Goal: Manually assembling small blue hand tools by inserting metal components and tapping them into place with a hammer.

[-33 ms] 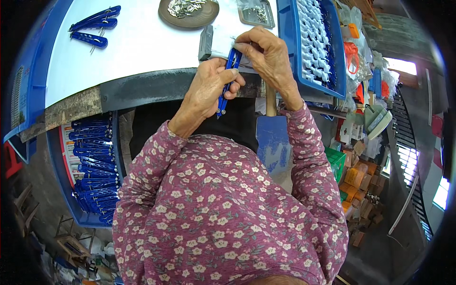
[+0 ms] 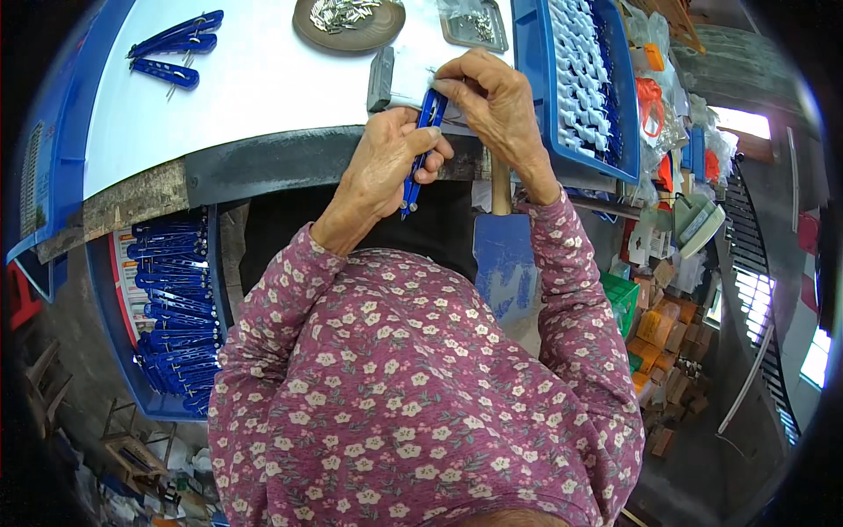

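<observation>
Over the table's front edge, my left hand (image 2: 379, 162) is closed around a slim blue plastic handle-like piece (image 2: 430, 110). This piece slants, with its lower end poking out below my fingers and small metal bits showing at that end. At its upper end my right hand (image 2: 502, 112) makes a pinch with thumb and forefinger. Whatever lies between those fingertips is too small to make out. Just beyond my left fingers stands a grey block (image 2: 381, 79). Several similar blue pieces (image 2: 180, 44) lie in a small group at the far left of the white tabletop (image 2: 237, 97).
Small metal parts fill a brown dish (image 2: 384, 35) and a small tray (image 2: 499, 39) at the back. A blue crate (image 2: 546, 114) with rows of white-and-blue pieces borders the right. Below the table's left, another blue crate (image 2: 114, 329) holds many blue pieces. A blue-painted board (image 2: 505, 263) is below my right wrist.
</observation>
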`<act>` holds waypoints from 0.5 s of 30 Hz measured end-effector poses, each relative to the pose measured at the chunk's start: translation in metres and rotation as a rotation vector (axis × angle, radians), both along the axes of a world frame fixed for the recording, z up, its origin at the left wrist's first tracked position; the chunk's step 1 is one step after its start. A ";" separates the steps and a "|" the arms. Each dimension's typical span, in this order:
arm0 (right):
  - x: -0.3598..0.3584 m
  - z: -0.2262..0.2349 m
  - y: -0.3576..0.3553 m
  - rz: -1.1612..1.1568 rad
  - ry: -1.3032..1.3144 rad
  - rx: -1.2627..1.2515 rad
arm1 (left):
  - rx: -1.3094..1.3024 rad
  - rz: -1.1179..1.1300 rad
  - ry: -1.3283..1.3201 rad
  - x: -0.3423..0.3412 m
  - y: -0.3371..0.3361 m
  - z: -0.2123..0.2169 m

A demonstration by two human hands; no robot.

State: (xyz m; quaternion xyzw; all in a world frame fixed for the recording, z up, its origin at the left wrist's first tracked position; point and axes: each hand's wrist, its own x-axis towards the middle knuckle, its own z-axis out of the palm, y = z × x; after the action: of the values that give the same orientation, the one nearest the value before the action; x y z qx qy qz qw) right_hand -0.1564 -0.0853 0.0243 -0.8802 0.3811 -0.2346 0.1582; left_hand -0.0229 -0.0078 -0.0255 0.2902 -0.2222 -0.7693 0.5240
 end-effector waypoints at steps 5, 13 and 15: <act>0.001 0.000 0.000 -0.003 0.003 -0.010 | 0.002 0.001 -0.004 0.000 0.000 0.000; -0.001 0.004 0.003 -0.046 -0.092 0.121 | 0.002 0.007 0.000 0.000 0.001 0.004; -0.003 0.009 0.007 -0.079 -0.151 0.197 | 0.007 0.017 -0.002 0.000 0.001 0.005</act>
State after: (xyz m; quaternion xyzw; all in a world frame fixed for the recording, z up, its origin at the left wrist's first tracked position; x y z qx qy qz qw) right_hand -0.1591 -0.0778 0.0330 -0.8244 0.4239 -0.2677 0.2628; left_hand -0.0226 -0.0069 -0.0208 0.2948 -0.2176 -0.7654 0.5290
